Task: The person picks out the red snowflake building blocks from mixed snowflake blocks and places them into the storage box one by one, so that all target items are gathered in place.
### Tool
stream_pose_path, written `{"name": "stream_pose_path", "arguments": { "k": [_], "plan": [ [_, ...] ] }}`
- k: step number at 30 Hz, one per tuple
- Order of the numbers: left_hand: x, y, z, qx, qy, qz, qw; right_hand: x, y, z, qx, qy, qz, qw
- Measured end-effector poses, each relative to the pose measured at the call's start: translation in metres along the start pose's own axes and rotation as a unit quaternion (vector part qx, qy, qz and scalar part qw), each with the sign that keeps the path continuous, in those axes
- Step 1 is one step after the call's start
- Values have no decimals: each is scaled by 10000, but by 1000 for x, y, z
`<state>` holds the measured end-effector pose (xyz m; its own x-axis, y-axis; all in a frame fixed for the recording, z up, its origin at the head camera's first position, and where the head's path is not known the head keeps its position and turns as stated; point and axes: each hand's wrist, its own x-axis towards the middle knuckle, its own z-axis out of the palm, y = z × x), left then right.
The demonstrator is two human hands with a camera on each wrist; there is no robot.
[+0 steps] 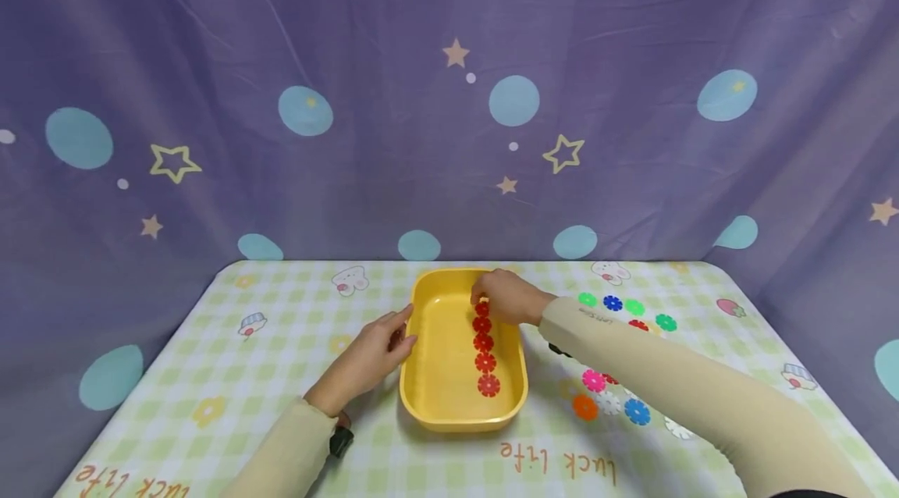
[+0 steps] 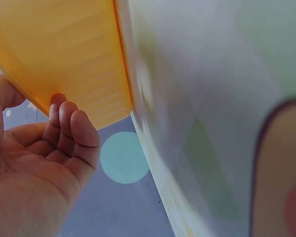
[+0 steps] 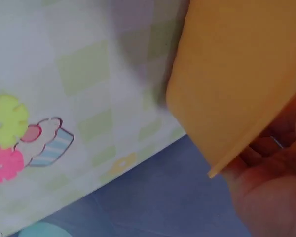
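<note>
A yellow plastic basin stands lengthwise on the table. Along the right side of its floor runs a row of several red notched plastic discs. My right hand reaches over the far right rim, fingers bent down, pinching a red disc at the row's far end; the wall hides these fingers in the right wrist view. At the left wall, my left hand holds the basin's rim between thumb and fingers. The left wrist view has its curled fingers against the outside of the wall.
Loose notched discs in many colours lie right of the basin, among them an orange disc, a blue disc and a green disc. My right forearm passes over some. A purple curtain hangs behind the checked tablecloth.
</note>
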<state>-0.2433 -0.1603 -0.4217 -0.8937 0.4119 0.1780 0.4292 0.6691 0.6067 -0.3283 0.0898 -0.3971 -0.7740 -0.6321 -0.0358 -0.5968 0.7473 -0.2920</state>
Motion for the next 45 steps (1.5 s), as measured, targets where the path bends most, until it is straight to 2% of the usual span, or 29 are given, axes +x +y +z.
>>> {"name": "stream_pose_path", "arguments": {
  "k": [6,11,17,21,23,25,28,31,35,39,45],
  "plan": [
    [2,2,-1,22,73,-70,9999,-3,-8,-4,-56,-431,53,9990],
    [5,2,3,-11,33,17,10000,0,-12,-3,-302,-742,202,9966],
    [7,2,5,21,143,122,9998,-1,-7,-2,-215,-685,223,9972],
    [8,2,6,70,169,205,9996,-5,-4,-3,-15,-606,208,9979],
    [8,2,7,62,155,192,9997,-11,-4,-9,224,-434,152,9987],
    [8,3,7,63,143,182,9997,-20,-3,-19,471,-44,-24,9989],
    [8,3,7,59,155,190,9997,-43,-1,-38,907,671,-254,9933],
    [9,4,5,96,177,240,9995,-73,10,-53,1150,1016,-227,9879],
    [9,4,5,115,149,191,9996,-114,40,-52,1115,976,19,9890],
    [6,2,5,91,120,15,9999,-150,69,-32,990,740,254,9920],
    [5,1,7,78,141,-94,9998,-187,85,0,1063,297,898,9898]
  ]
}}
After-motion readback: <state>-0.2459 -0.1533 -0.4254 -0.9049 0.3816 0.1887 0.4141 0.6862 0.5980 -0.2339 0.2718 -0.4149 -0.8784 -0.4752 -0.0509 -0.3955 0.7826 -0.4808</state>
